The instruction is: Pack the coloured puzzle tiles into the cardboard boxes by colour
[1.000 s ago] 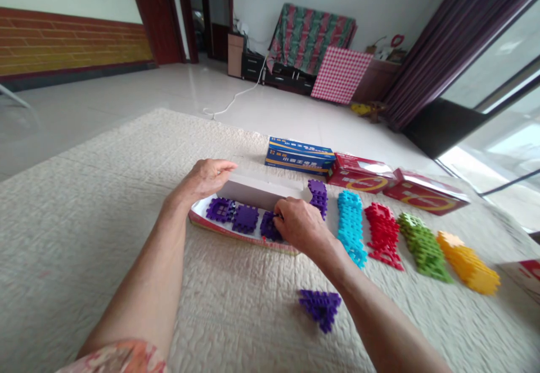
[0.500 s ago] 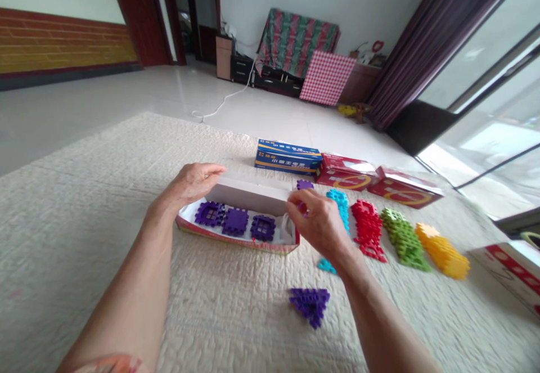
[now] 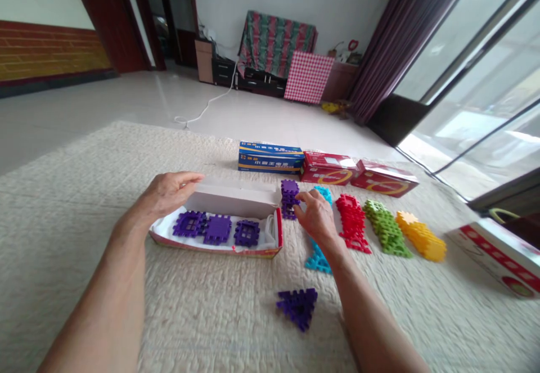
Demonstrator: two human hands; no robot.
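My left hand [image 3: 176, 190] is at the back left of a long open box [image 3: 216, 249], its fingers closed at the raised lid [image 3: 236, 190]. Three purple interlocking building pieces [image 3: 217, 229] lie on white lining inside. A white loop of material [image 3: 270, 227] sits at the box's right end. Just right of the box, my right hand [image 3: 316, 215] has its thumb and fingertips against the right side of a purple stack of pieces [image 3: 289, 190]; the exact grip is partly hidden. Under that hand and wrist runs a row of light-blue pieces [image 3: 319, 257].
Rows of red [image 3: 353, 224], green [image 3: 387, 229] and yellow pieces [image 3: 421, 237] lie to the right. Purple triangular pieces [image 3: 298, 308] lie in front. A blue box [image 3: 270, 159] and two red boxes [image 3: 329, 167] stand behind. A white-and-red carton [image 3: 500, 255] stands far right.
My right hand has moved from the box's right end onto the purple stack. My left hand stays at the lid. The view has shifted rightward.
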